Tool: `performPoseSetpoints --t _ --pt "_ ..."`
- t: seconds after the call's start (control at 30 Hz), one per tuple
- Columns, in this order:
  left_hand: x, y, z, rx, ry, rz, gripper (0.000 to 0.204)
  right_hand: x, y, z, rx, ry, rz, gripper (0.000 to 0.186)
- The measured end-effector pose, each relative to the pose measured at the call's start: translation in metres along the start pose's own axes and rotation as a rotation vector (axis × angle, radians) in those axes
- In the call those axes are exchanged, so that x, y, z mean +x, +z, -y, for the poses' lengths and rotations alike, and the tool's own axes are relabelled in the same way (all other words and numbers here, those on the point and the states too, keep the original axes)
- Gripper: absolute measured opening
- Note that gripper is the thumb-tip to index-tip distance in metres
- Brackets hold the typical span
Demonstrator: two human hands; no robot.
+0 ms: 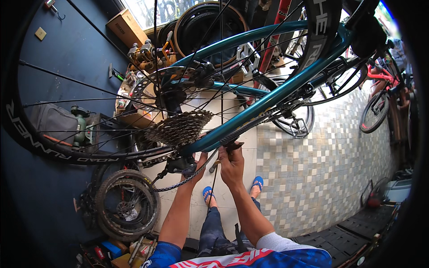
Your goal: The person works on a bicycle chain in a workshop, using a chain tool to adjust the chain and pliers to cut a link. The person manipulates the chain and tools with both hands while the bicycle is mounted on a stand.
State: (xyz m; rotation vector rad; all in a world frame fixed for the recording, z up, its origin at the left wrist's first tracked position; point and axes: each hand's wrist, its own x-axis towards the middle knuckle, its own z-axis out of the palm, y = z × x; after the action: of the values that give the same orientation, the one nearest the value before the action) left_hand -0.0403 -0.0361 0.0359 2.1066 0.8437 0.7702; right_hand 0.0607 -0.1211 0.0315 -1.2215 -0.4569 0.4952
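Observation:
A teal bicycle frame (pixel 250 109) is raised across my view, with a spoked rear wheel (pixel 80 159), a disc rotor (pixel 147 85) and a multi-speed cassette (pixel 178 127). Beside the dark rear derailleur (pixel 181 164), my left hand (pixel 196 169) reaches up, its fingers mostly hidden behind the frame and chain. My right hand (pixel 230 163) is closed just below the chainstay, fingers around a dark piece by the chain (pixel 174 185); I cannot make out what that piece is. A thin cable (pixel 213 185) hangs between my forearms.
Tyres and wheels (pixel 127 203) lie at lower left, near boxes of parts (pixel 118 257). A red bicycle (pixel 375 73) stands at right, with a person partly visible behind. More wheels (pixel 208 33), a cardboard box (pixel 125 27) and a grey bag (pixel 56 118) line the wall side.

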Motion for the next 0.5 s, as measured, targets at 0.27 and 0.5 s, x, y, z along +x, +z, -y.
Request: performPoseSetpoints --t 0.27,0.5 --pt "0.003 0.008 0.014 0.154 0.155 -0.015 0.041 -0.003 -0.005 -0.015 0.001 0.089 0.096 0.015" --pt "-0.014 0.01 0.029 0.069 0.072 -0.069 0.033 0.005 -0.003 -0.018 -0.118 -0.043 0.095 0.017"
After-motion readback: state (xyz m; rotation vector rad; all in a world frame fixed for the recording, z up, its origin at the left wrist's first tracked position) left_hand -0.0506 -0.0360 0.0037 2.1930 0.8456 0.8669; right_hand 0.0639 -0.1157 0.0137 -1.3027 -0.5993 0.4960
